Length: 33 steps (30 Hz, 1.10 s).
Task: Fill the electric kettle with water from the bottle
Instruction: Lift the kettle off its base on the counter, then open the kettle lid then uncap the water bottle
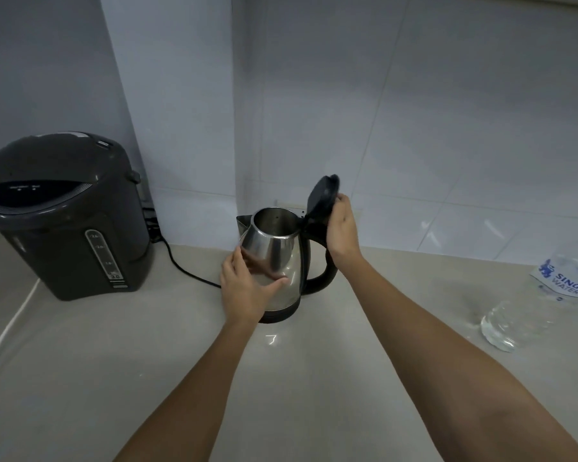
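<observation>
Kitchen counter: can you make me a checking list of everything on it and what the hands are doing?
Surface: pale counter, looks dry.
Job's things: steel kettle upright, lid tipped open; water bottle lying at the right edge.
Clutter: dark hot water pot on the left.
Grippers: left hand against the kettle's side; right hand on the lid.
Cables: black cord behind the kettle.
Surroundings: white tiled wall.

One view only, head-worn, wide-angle. Looks forward and down over counter (pixel 314 378) toward tiled wall corner (pixel 237 128). Close range: both forearms run up from bottom edge to kettle (pixel 277 258) near frame centre. Dispenser (pixel 64 215) at left edge, bottle (pixel 541 295) cut off at right edge. Straight lines bow toward frame borders. No second view to share scene with.
</observation>
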Each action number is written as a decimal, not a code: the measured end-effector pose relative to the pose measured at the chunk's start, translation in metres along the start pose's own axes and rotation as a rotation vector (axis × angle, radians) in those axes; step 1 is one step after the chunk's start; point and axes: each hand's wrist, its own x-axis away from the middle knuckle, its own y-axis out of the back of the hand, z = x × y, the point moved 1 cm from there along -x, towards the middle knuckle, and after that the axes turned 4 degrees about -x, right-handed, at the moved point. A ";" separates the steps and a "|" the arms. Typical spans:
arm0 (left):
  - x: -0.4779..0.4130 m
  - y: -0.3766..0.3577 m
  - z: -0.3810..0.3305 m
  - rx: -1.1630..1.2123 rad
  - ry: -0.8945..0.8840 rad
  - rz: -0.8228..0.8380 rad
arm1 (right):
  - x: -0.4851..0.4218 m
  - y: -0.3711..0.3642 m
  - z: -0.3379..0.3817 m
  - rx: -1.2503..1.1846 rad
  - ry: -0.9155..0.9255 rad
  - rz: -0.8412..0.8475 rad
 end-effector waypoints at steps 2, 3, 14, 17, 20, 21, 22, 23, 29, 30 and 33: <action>-0.008 0.002 0.008 0.016 -0.002 0.058 | 0.003 0.011 -0.010 -0.054 -0.031 0.023; -0.012 0.003 0.013 0.026 -0.004 0.091 | 0.005 0.015 -0.013 -0.086 -0.033 0.045; -0.035 0.009 0.020 0.443 0.016 0.428 | 0.018 0.035 -0.063 0.262 -0.074 0.222; -0.037 0.016 0.016 0.418 -0.001 0.436 | 0.012 0.031 -0.062 0.424 -0.074 0.108; -0.039 0.022 0.015 0.409 -0.004 0.441 | 0.012 0.028 -0.062 0.355 -0.084 0.046; -0.038 0.024 0.013 0.403 -0.005 0.442 | 0.014 0.028 -0.062 0.347 -0.078 0.036; -0.037 0.026 0.012 0.399 -0.007 0.438 | 0.015 0.029 -0.061 0.341 -0.073 0.027; -0.036 0.028 0.009 0.398 -0.012 0.430 | 0.017 0.031 -0.060 0.332 -0.067 0.015; -0.026 0.040 -0.030 0.388 -0.074 0.390 | 0.018 0.064 -0.033 0.302 -0.013 -0.015; -0.022 0.041 -0.039 0.373 -0.089 0.382 | 0.019 0.073 -0.027 0.299 0.000 -0.023; -0.006 0.038 -0.067 0.349 -0.122 0.368 | 0.025 0.105 -0.015 0.304 0.020 -0.051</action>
